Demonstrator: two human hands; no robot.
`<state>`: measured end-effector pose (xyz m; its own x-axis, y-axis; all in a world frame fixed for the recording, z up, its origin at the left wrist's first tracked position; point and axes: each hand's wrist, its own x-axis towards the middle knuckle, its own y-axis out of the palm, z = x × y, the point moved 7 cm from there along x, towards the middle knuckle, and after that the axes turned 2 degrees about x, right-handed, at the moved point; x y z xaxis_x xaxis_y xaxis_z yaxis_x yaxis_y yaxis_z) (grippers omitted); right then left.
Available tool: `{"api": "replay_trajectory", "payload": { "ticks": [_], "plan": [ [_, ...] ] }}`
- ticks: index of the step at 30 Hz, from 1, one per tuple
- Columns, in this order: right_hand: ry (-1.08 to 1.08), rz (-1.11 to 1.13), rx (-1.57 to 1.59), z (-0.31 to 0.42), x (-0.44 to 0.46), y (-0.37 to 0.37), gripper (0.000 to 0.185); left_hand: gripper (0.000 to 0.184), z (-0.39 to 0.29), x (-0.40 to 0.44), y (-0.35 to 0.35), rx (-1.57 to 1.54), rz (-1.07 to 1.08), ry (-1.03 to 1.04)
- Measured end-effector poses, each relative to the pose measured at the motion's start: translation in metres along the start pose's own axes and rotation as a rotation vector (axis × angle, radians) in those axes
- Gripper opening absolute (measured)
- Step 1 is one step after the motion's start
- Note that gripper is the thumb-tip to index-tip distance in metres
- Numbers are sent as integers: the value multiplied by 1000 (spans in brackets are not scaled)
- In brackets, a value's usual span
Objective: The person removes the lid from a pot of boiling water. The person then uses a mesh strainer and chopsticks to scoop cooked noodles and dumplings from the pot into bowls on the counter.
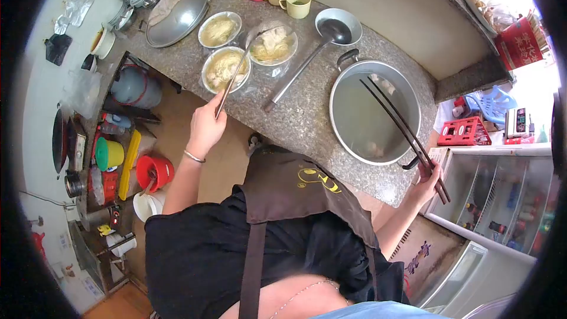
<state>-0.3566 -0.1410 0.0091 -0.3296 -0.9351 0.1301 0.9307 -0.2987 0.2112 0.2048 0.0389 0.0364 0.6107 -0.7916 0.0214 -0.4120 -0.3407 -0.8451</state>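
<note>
My left hand [207, 127] is closed round the handle of a long metal ladle [235, 74]. Its head is over the right noodle bowl [273, 53], where pale pieces of food lie; I cannot make out the head's exact shape. Two more bowls of noodles in soup, a front bowl [227, 70] and a back bowl [220, 29], stand beside it. In my right hand [426, 183] is a pair of long dark chopsticks [396, 115], their tips over a large metal pot [333, 106]. Cloudy broth fills the pot, with a few pale pieces in it.
A second ladle [301, 71] rests in a metal bowl [348, 19] on the stone counter [295, 112]. Several cups [295, 5] line the wall, near a large lid [180, 15]. A glass-door fridge [496, 195] stands right; a red bucket [155, 171] is left.
</note>
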Motion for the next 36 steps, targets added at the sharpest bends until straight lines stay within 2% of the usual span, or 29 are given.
{"api": "replay_trajectory", "payload": {
  "ticks": [1, 3, 8, 9, 12, 13, 15, 17, 19, 21, 22, 23, 24, 26, 27, 28, 30, 31, 32, 33, 34, 35, 36],
  "plan": [
    [-1, -9, -41, 1, -1, 0, 28, 47, 0, 1, 2, 24, -43, 39],
    [-17, -24, -68, 2, -3, -5, 28, 50, 0, 0, 8, 53, 5, -2],
    [-46, -122, -217, -8, -5, -50, 27, 51, -6, -9, 9, 192, -102, 165],
    [-65, -131, -265, -6, -6, -58, 25, 51, -11, -11, 9, 229, -48, 135],
    [-88, -167, -343, -13, -7, -80, 22, 50, -26, -19, 14, 72, -9, 206],
    [-85, -168, -371, -19, -5, -85, 21, 49, -39, -20, 18, -40, 0, 291],
    [-82, -76, -427, -35, 7, -74, 22, 49, -62, -21, 33, -162, 24, 381],
    [-159, 85, -498, -59, 27, -44, 17, 48, -101, -12, 68, -239, 230, 452],
    [-346, 379, -897, -48, 41, 23, 15, 46, -135, -2, 112, -130, 464, 380],
    [-341, 532, -925, -88, 56, 42, 17, 46, -161, 8, 163, 49, 460, 561],
    [-331, 520, -926, -100, 60, 36, 17, 45, -165, 16, 194, 182, 499, 575],
    [-293, 627, -1011, -117, 63, 34, 16, 44, -167, 22, 220, 315, 530, 590],
    [-255, 740, -1095, -127, 63, 35, 15, 44, -171, 23, 232, 318, 533, 597],
    [-248, 740, -1069, -127, 59, 25, 14, 43, -175, 24, 259, 554, 641, 631],
    [-228, 751, -1041, -126, 48, 18, 14, 43, -185, 23, 257, 556, 655, 631],
    [-211, 754, -1043, -125, 38, 11, 14, 35, -192, 20, 255, 611, 735, 644],
    [164, 610, -883, -129, 26, -17, 17, 22, -206, 18, 250, 653, 839, 718],
    [334, 530, -796, -128, 21, -28, 19, 22, -213, 25, 250, 651, 843, 715],
    [393, 481, -637, -116, 16, -29, 22, 22, -213, 26, 254, 674, 1012, 674],
    [395, 480, -638, -102, 12, -31, 22, 22, -214, 23, 254, 696, 1178, 631],
    [397, 393, -518, -86, 10, -36, 24, 21, -217, 27, 245, 541, 1241, 485],
    [400, 301, -397, -70, 8, -42, 25, 25, -210, 31, 253, 522, 1383, 438],
    [372, 277, -402, -56, 8, -47, 25, 29, -201, 35, 258, 383, 1441, 339]
  ]
}}
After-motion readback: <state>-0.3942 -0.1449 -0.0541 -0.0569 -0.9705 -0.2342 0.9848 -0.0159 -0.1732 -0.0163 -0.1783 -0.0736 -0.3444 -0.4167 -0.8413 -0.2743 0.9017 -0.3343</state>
